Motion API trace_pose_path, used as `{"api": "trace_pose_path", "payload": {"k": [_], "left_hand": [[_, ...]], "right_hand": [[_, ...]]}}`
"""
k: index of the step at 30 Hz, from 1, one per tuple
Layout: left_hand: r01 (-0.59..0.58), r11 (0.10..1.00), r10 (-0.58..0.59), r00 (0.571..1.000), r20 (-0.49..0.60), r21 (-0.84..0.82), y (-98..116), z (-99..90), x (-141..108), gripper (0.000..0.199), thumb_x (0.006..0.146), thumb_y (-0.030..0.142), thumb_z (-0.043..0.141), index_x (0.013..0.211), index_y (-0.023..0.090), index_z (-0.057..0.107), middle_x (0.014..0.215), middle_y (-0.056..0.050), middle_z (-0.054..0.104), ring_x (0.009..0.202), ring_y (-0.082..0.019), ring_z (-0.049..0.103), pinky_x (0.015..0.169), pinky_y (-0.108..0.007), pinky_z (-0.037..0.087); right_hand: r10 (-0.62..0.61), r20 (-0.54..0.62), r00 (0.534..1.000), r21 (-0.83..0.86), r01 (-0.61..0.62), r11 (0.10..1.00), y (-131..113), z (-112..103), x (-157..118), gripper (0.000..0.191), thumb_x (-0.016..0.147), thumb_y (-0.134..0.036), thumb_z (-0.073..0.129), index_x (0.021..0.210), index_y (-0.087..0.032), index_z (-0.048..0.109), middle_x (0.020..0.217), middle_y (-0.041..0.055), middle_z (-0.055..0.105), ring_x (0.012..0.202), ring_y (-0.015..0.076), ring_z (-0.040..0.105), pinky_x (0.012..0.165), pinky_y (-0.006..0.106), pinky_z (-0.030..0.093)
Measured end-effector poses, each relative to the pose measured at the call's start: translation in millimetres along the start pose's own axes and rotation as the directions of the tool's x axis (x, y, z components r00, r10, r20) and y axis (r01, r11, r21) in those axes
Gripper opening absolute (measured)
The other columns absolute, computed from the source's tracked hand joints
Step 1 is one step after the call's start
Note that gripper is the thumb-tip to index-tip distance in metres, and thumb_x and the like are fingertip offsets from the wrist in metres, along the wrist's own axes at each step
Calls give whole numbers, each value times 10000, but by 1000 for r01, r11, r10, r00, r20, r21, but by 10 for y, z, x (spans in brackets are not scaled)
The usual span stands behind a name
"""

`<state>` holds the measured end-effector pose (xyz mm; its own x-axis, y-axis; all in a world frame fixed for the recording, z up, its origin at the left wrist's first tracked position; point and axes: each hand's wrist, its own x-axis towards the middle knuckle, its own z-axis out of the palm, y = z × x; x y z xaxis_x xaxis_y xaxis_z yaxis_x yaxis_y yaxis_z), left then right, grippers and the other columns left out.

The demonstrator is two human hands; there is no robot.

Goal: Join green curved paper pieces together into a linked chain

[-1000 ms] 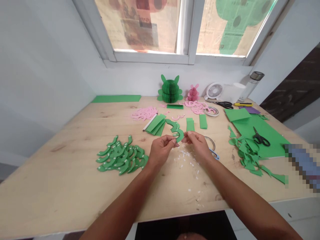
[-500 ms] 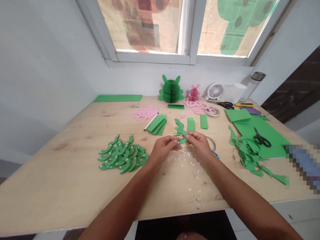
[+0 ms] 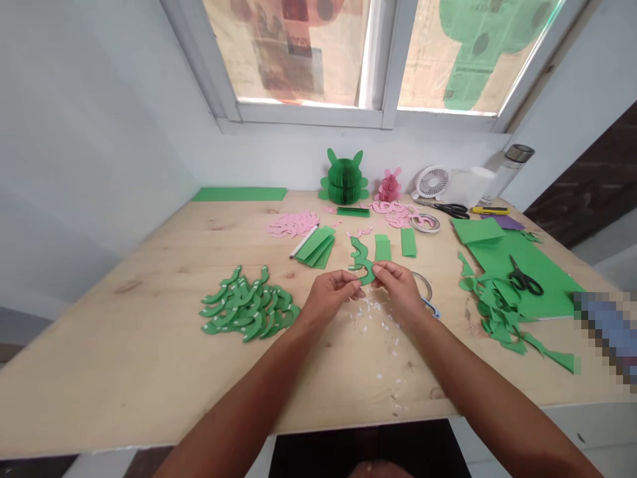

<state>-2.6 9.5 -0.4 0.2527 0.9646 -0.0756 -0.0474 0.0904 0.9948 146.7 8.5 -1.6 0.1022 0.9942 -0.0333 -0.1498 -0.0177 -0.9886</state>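
Left hand (image 3: 331,297) and right hand (image 3: 398,287) are pinching a curved green paper cutout (image 3: 361,260) in a tight grip above the wooden counter (image 3: 149,372); any hard pull is risking a tear at its narrow neck.

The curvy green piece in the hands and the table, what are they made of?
The curved green piece looks like thin matte card or stiff paper: it has crisp cut edges and no shine. The table looks like pale bare wood, maybe pine or plywood, since grain lines and knots show.
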Motion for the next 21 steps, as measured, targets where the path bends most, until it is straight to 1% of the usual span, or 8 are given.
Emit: {"api": "trace_pose_path", "payload": {"k": [5, 7, 10, 11, 13, 17, 19, 21], "left_hand": [[-2, 1000, 2, 999, 36, -10, 26, 3, -11, 194, 651, 332, 682, 654, 143, 638, 602, -37, 681, 546, -117, 577, 583, -237, 443], [11, 1000, -10, 999, 45, -13, 15, -6, -2, 204, 656, 337, 682, 697, 140, 652, 609, -42, 682, 548, -115, 575, 562, -228, 430], [14, 998, -12, 999, 41, -55, -11, -39, 27, 288, 675, 361, 671, 852, 134, 667, 634, -52, 685, 547, -112, 569, 523, -216, 409], [13, 998, -11, 999, 32, -55, -14, -52, 37, 302, 673, 371, 671, 857, 131, 665, 631, -56, 683, 547, -115, 569, 509, -216, 404], [-30, 998, 30, 999, -13, -46, -4, -80, 55, 286, 693, 395, 644, 802, 131, 661, 632, -59, 679, 547, -117, 565, 501, -216, 398], [-116, 992, 124, 972, -201, 47, 127, -181, 71, 270, 701, 400, 612, 635, 139, 626, 614, -57, 669, 547, -118, 558, 502, -221, 397], [-134, 985, 159, 950, -268, 109, 236, -294, 51, 269, 699, 401, 603, 627, 143, 625, 620, -57, 670, 556, -125, 563, 514, -229, 408], [-148, 969, 209, 921, -329, 200, 335, -476, -4, 253, 698, 394, 596, 664, 146, 636, 639, -49, 673, 578, -131, 575, 543, -235, 423]], "right_hand": [[2, 76, 997, -51, 2, 999, -3, -41, 21, 222, 625, -376, 697, 705, -171, 666, 607, -17, 593, 547, 107, 490, 564, 244, 381], [-6, 57, 998, -46, 9, 999, 7, -55, 30, 225, 627, -377, 705, 706, -171, 663, 592, -18, 586, 537, 104, 479, 556, 242, 375], [-33, 17, 999, -31, 34, 999, 23, -71, 45, 248, 632, -393, 708, 731, -171, 659, 539, -24, 551, 525, 110, 467, 540, 245, 365], [-39, 0, 999, -32, 39, 999, 28, -75, 49, 263, 627, -403, 711, 736, -169, 656, 537, -20, 548, 521, 115, 465, 535, 250, 367], [-37, -16, 999, -46, 36, 998, 37, -85, 59, 289, 619, -421, 713, 741, -166, 654, 543, -9, 549, 523, 122, 465, 526, 256, 369], [-35, -56, 998, -49, 33, 998, 61, -99, 77, 309, 605, -430, 718, 754, -166, 656, 540, -6, 550, 515, 121, 458, 519, 256, 367], [-45, -60, 997, -64, 41, 997, 63, -98, 77, 315, 600, -438, 715, 745, -165, 656, 533, -6, 547, 512, 123, 457, 519, 260, 367], [-62, -49, 997, -89, 57, 994, 49, -87, 63, 318, 601, -450, 707, 728, -164, 654, 536, -4, 548, 513, 126, 460, 521, 265, 372]]}}
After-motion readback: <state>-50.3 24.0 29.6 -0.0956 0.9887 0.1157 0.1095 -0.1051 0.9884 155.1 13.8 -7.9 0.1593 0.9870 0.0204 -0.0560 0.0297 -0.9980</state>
